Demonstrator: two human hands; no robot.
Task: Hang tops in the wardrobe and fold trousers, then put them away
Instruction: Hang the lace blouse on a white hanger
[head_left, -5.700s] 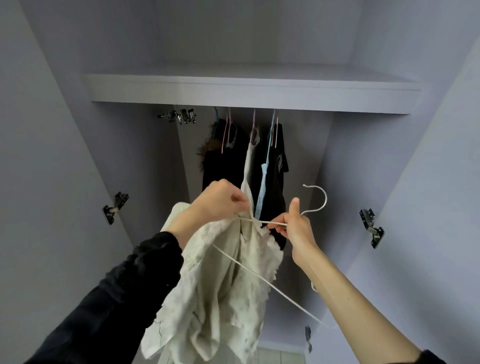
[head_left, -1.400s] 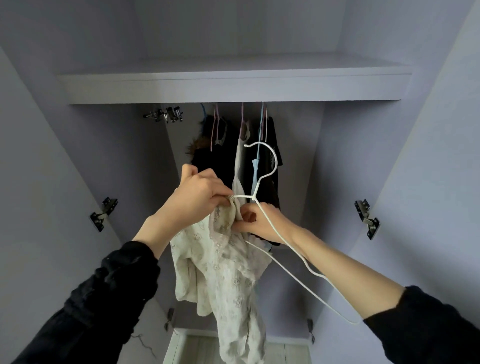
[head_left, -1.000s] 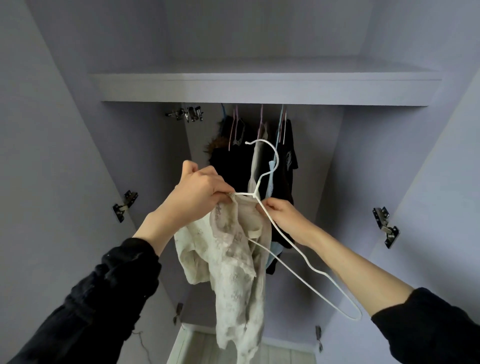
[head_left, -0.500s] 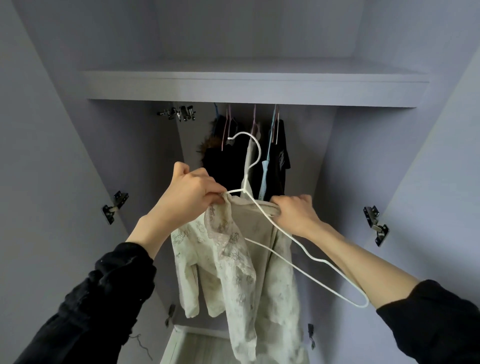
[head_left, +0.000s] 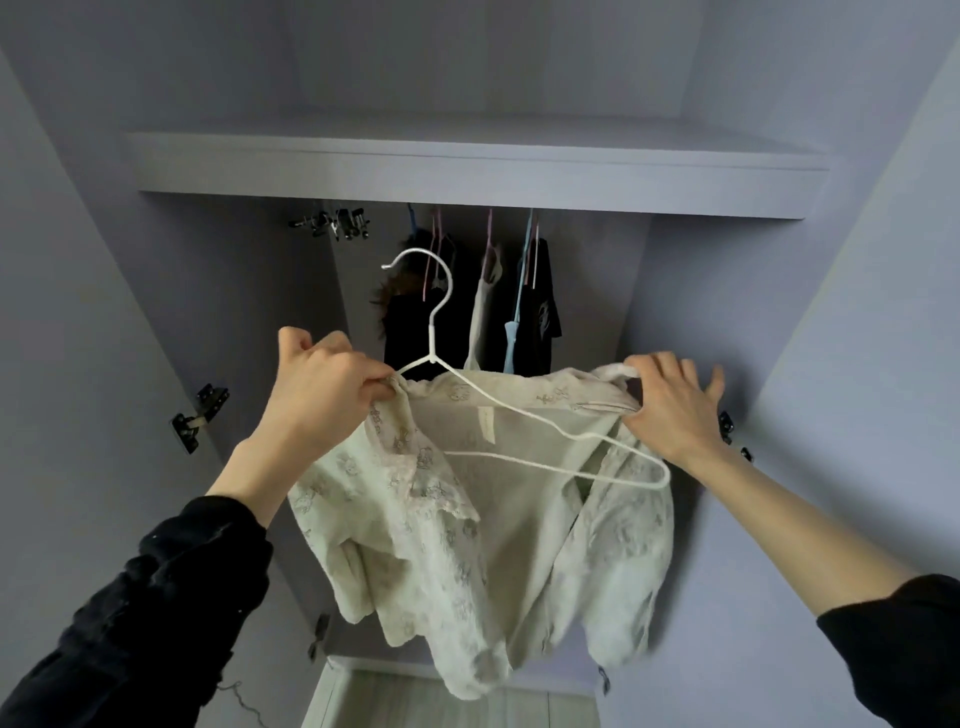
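**Lace top spread on the white hanger, held up before the wardrobe**

Your left hand (head_left: 322, 395) is curled tight round the left shoulder of the cream lace top (head_left: 467, 525), pinching the fabric together with the left arm of the white wire hanger (head_left: 441, 332); your right hand (head_left: 670, 405) has thumb and forefinger nipping the top's right shoulder edge, while the other fingers (head_left: 711, 376) fan out loosely above it. The top hangs between your two hands, its neckline stretched almost level from one grip to the other; the body and sleeves droop below, bunched and lower on the left side. The hanger's hook stands upright just right of your left hand, free of any rail; its right arm runs down inside the neckline and its far end loops out below your right wrist, so that shoulder lies above the wire rather than on it. Behind the hook, inside the wardrobe (head_left: 883, 312), dark garments (head_left: 540, 312) and a pale one (head_left: 480, 312) hang on coloured hangers under the shelf (head_left: 467, 171); a cluster of metal clips (head_left: 337, 226) sits at the left under the shelf; a door hinge (head_left: 200, 418) shows on the left panel. Black sleeves (head_left: 171, 597) cover both your forearms part-way.
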